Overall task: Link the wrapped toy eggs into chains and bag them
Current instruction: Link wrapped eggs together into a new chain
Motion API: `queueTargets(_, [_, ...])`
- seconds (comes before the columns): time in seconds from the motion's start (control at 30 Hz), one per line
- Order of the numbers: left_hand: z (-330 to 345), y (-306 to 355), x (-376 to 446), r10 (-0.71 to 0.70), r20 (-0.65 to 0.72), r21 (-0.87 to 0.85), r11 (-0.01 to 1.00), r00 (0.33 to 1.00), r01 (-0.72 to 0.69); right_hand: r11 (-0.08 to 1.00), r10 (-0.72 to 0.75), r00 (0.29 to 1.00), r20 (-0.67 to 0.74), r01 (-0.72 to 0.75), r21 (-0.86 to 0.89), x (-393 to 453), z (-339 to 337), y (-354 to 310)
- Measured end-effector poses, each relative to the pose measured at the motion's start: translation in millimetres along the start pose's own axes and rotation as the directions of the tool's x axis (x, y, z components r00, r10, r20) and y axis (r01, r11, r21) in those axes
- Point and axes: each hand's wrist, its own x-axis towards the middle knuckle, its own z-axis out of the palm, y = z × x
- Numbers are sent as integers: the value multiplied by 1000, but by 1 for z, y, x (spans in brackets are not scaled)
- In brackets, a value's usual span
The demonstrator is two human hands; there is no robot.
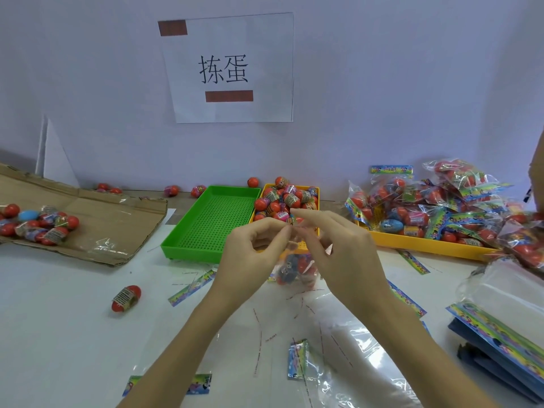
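Both hands meet above the middle of the white table (59,334), in front of the trays. The left hand (253,254) and the right hand (335,251) each pinch the top edge of a clear bag (297,269) between thumb and fingertips, and the bag hangs between them with a few wrapped eggs inside, its bottom close to the tabletop.

Just behind the hands, the small yellow tray (315,189) is heaped with loose wrapped toy eggs (282,201). Touching its left side is the green tray (212,225), with a bare perforated floor. To the right, a long yellow tray (418,247) is piled with filled bags (441,198) that spill past its right end.

At far left a flattened cardboard sheet (117,228) carries a cluster of eggs (38,225). A single egg (126,298) lies alone on the table, well left of the hands. Clear flat bags (353,348) and colourful header strips (191,287) are scattered under and around the forearms. A stack of printed cards (500,348) sits at the right edge. A paper sign (229,69) hangs on the wall.
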Motion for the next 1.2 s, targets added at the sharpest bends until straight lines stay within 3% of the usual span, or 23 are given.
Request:
queueTargets(0.1, [1, 1, 0, -21, 68, -8, 1000, 997, 21, 998, 46, 999, 21, -47, 36, 2, -4, -1])
queueTargets(0.3, [-1, -1, 0, -40, 28, -78, 996, 999, 42, 988, 125, 992, 30, -127, 83, 8, -13, -3])
queueTargets(0.53, [1, -2, 0, -69, 38, -188, 979, 997, 75, 998, 7, 1000, -1, -7, -58, 4, -8, -8])
queueTargets(0.8, [-1, 0, -2, 48, 31, 52, 997, 998, -49, 997, -32, 998, 59, 36, -62, 6, -13, -3])
queueTargets(0.97, [-2, -1, -3, 217, 59, 300, 927, 974, -225, 990, -112, 992, 66, 117, -82, 8, -18, -1])
queueTargets(1.2, [-1, 4, -5, 162, 9, 246, 956, 987, -160, 956, -229, 973, 30, 230, -180, 8, -16, -1])
